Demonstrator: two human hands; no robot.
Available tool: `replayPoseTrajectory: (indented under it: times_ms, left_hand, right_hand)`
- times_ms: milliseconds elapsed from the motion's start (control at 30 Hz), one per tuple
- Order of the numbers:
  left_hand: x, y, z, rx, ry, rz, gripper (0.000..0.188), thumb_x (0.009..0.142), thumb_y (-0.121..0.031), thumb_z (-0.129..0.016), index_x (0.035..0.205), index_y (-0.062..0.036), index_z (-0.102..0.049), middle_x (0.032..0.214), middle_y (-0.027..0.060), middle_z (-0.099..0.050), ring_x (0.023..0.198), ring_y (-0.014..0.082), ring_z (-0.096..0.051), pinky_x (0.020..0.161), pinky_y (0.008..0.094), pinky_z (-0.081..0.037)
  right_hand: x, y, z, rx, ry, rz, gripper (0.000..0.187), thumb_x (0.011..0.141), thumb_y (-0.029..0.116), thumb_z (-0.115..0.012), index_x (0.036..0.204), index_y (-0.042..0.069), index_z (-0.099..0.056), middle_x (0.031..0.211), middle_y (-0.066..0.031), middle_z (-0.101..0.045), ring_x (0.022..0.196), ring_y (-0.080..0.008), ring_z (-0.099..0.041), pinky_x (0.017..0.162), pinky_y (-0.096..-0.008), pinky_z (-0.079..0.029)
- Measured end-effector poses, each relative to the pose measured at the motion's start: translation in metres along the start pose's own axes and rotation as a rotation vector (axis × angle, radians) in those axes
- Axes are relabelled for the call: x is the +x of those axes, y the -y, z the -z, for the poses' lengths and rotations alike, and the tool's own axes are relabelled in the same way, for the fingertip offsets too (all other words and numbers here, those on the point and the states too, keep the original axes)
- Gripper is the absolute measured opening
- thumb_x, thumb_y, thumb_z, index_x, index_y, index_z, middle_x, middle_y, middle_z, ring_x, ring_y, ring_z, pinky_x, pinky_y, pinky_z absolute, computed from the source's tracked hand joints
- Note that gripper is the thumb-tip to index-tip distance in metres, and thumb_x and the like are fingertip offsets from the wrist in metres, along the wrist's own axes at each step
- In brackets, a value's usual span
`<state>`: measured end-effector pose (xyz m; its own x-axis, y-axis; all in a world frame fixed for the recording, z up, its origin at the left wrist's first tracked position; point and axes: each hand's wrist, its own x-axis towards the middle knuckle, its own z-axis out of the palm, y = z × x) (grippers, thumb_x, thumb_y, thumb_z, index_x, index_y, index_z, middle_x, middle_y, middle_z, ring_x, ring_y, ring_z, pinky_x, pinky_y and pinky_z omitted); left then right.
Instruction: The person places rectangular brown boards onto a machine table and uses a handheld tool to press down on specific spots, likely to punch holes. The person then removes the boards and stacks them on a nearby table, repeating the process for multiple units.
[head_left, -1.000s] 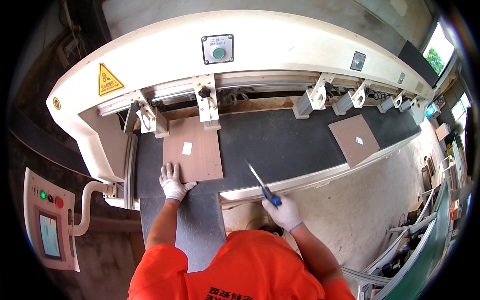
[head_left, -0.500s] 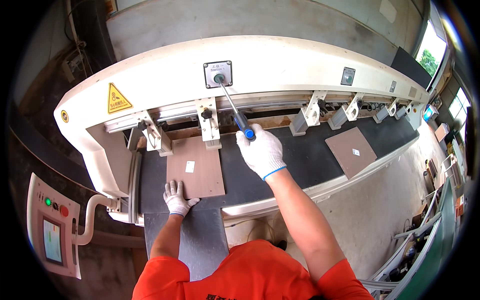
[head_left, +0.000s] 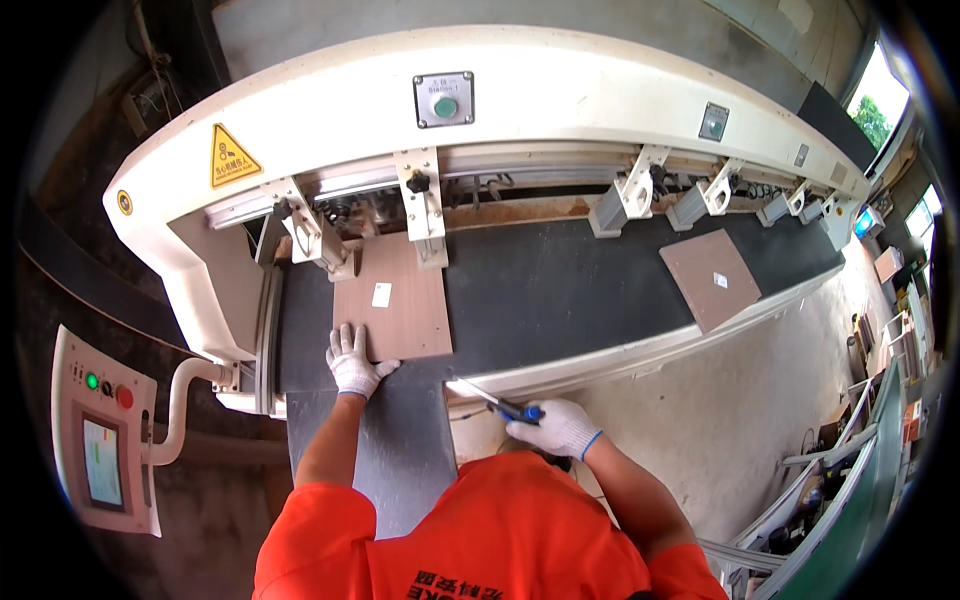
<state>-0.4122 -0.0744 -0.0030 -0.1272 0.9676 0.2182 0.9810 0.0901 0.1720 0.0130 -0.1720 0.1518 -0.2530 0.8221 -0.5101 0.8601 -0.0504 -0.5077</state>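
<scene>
My left hand, in a white knitted glove, lies with fingers spread at the near left corner of a brown wood-grain panel. The panel rests flat on the dark machine bed, a small white label on its face. Its far edge is beneath two clamp blocks. My right hand, also gloved, is closed round the black and blue handle of a long-shafted screwdriver. Its thin metal shaft points up and left, toward the bed's front edge. The green button on the white beam stands apart from the tool.
A second brown panel lies askew on the bed at the right. More clamps hang along the beam. A control box with a screen stands at the left. Metal frames are at the lower right.
My right hand has drawn the screwdriver back from the green button, down to the bed's front edge. Inside the machine, behind the left clamps, blurred debris or motion now shows. My left hand stays at the panel.
</scene>
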Motion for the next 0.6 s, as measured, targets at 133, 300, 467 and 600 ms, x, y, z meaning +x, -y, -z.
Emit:
replayPoseTrajectory:
  times_ms: [133, 300, 467, 600]
  left_hand:
    - [-0.007, 0.007, 0.003, 0.01, 0.043, 0.052, 0.126, 0.066, -0.085, -0.084, 0.161, -0.0073, -0.058, 0.173, 0.0252, -0.043, 0.165, 0.0478, -0.029, 0.129, 0.0645, -0.027]
    - [-0.011, -0.005, 0.007, 0.047, 0.087, 0.079, 0.124, 0.074, -0.082, -0.082, 0.167, -0.0059, -0.05, 0.177, 0.0247, -0.038, 0.168, 0.0469, -0.023, 0.135, 0.0651, -0.013]
    - [-0.004, -0.056, -0.027, -0.004, 0.065, -0.095, 0.113, 0.092, -0.071, -0.075, 0.17, 0.0019, -0.038, 0.176, 0.0271, -0.037, 0.167, 0.0489, -0.023, 0.138, 0.0591, -0.012]
    - [-0.01, -0.085, -0.046, -0.108, -0.141, -0.262, 0.079, 0.1, -0.046, -0.08, 0.157, 0.0044, -0.057, 0.159, 0.0287, -0.058, 0.149, 0.0482, -0.052, 0.126, 0.0576, -0.042]
  right_hand:
    - [-0.038, -0.026, -0.024, 0.226, -0.037, -0.218, 0.058, 0.096, 0.065, -0.071, 0.106, 0.008, -0.082, 0.096, -0.0208, -0.08, 0.099, -0.0433, -0.077, 0.087, -0.0499, -0.059]
    - [-0.073, -0.128, -0.086, 0.545, -0.459, -0.522, 0.051, 0.096, 0.056, -0.076, 0.102, 0.006, -0.08, 0.083, -0.0161, -0.077, 0.082, -0.0341, -0.076, 0.074, -0.0469, -0.057]
    - [-0.125, -0.127, -0.095, 1.025, -0.132, -0.49, 0.043, 0.096, 0.049, -0.08, 0.109, 0.008, -0.08, 0.086, -0.0056, -0.075, 0.077, -0.0189, -0.07, 0.069, -0.0395, -0.054]
    - [-0.122, -0.098, -0.09, 0.465, -0.076, -0.226, 0.057, 0.098, 0.058, -0.07, 0.127, 0.01, -0.077, 0.112, -0.0219, -0.079, 0.099, -0.0394, -0.075, 0.088, -0.0503, -0.057]
